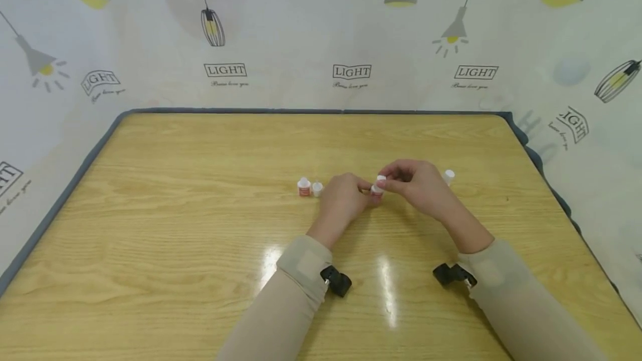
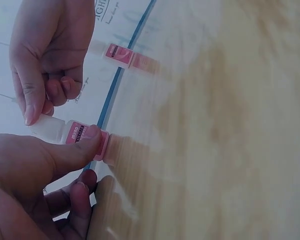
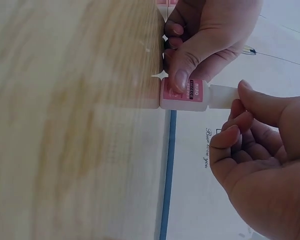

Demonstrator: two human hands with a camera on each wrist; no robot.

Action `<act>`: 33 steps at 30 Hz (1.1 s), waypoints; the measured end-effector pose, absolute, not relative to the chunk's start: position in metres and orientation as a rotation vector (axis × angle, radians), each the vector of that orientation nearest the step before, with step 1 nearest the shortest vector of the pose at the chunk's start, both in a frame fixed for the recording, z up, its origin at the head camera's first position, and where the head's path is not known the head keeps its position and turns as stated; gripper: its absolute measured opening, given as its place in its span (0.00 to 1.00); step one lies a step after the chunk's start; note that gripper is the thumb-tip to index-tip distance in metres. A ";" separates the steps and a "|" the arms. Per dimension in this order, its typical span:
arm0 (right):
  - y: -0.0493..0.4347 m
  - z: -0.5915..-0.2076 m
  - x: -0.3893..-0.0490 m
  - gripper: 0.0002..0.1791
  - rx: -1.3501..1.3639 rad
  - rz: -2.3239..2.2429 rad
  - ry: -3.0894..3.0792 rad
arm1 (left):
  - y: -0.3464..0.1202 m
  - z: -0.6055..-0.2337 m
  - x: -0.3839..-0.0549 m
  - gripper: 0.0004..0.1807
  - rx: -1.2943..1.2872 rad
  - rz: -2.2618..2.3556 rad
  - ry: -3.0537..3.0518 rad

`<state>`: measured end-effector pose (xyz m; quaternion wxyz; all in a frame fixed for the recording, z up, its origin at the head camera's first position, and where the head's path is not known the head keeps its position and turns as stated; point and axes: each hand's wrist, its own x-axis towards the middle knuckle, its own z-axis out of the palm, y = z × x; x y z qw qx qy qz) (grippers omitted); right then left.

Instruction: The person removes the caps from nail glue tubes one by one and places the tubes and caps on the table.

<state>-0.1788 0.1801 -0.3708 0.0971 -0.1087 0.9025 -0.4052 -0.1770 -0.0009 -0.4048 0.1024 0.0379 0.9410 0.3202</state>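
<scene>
My left hand grips a small pink-labelled glue bottle, its thumb lying over the label. The bottle stands upright, its base at the tabletop. At its top, my right hand pinches the white cap between thumb and index finger, with the other fingers curled. In the head view, a similar bottle stands left of my left hand, and a small white piece with a thin tip sits beside it. Behind my right hand is another pink-labelled bottle; the head view shows only its white upper part.
All of this is on a glossy wood-grain table with a dark blue-grey edge. A pale wall covering printed with lamps rises behind it and at both sides. Dark wrist-camera mounts project from both sleeves.
</scene>
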 end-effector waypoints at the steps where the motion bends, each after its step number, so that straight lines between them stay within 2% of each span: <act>1: 0.181 -0.370 -0.179 0.14 -0.323 -1.198 2.674 | 0.000 -0.404 -0.177 0.16 0.113 0.942 2.773; 33: 0.180 -0.365 -0.177 0.15 -0.347 -1.167 2.657 | -0.004 -0.402 -0.178 0.17 0.104 0.980 2.727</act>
